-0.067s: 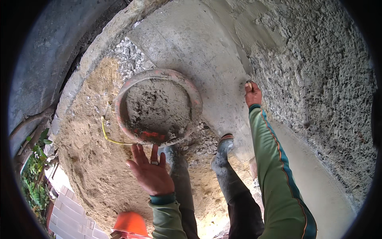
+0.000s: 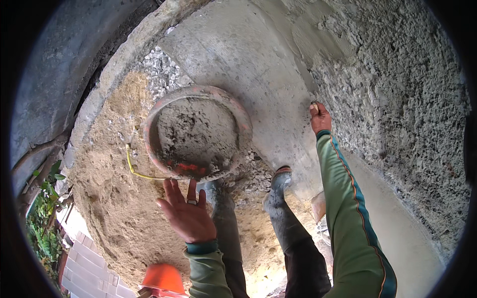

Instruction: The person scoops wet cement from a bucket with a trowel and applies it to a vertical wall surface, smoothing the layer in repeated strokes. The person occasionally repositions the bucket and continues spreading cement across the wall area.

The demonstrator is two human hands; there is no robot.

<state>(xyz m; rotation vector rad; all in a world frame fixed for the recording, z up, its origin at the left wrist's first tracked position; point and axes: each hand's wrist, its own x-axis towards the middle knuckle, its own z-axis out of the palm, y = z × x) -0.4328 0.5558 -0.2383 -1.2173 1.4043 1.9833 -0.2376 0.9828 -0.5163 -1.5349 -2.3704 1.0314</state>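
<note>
Left grip [image 2: 191,218], a bare hand with its palm up and its fingers extended and a little apart, reaches to the near edge of the tub [image 2: 243,131]; whether the fingertips touch the rim or stop just short, I cannot tell. One finger wears a ring [image 2: 192,202]. Round and thick-rimmed, with worn reddish patches, the tub sits ahead of the person, left of centre, and holds a rough grey mix [image 2: 198,124], with a bright red patch [image 2: 188,168] showing at the near side. Beside it on the left, a bent yellow strip [image 2: 131,168] runs to the rim near the left fingertips. Right grip [image 2: 320,119], well apart from the tub, has its fingers curled in, over the smooth grey slab [image 2: 248,54] near the foot of the rough wall [image 2: 397,84]; whether it pinches anything, I cannot tell. Gravel [image 2: 161,72] lies just beyond the tub, and brown soil [image 2: 109,193] spreads to its left. Two muddy boots, the left [image 2: 224,213] and the right [image 2: 284,213], stand on the near side. Farther out, at the lower left, are an orange rounded object [image 2: 163,278], pale tiles [image 2: 92,263] and green leaves [image 2: 44,223].
</note>
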